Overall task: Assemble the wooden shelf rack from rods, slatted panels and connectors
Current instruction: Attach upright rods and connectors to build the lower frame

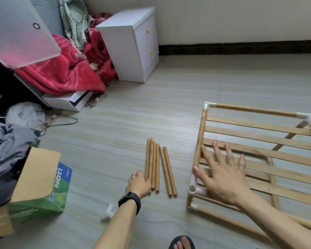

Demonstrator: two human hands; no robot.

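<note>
Floor (115, 119), head view.

- Loose rods (157, 166): six, lying side by side on the floor, left of the rack and apart from it.
- Left hand (138, 184): at the near end of the leftmost rods and touching them. One finger with a ring points forward. The other fingers are hidden behind the hand and rods, so I cannot tell whether it grips or only touches.
- Right hand (223, 175): fingers spread wide, palm down over the slatted panel (258, 145). Cannot tell if it is in contact or just above. It holds nothing.
- Rack (255, 109): partly assembled, at right on the floor. The right side is cut off by the frame edge. A second panel shows only in pieces through the slats.
- Corner connector (196, 190): white, open socket facing up, just beside the right thumb.
- Loose connector (108, 212): white, on the floor, partly hidden behind the left forearm. Its shape is unclear.
</note>
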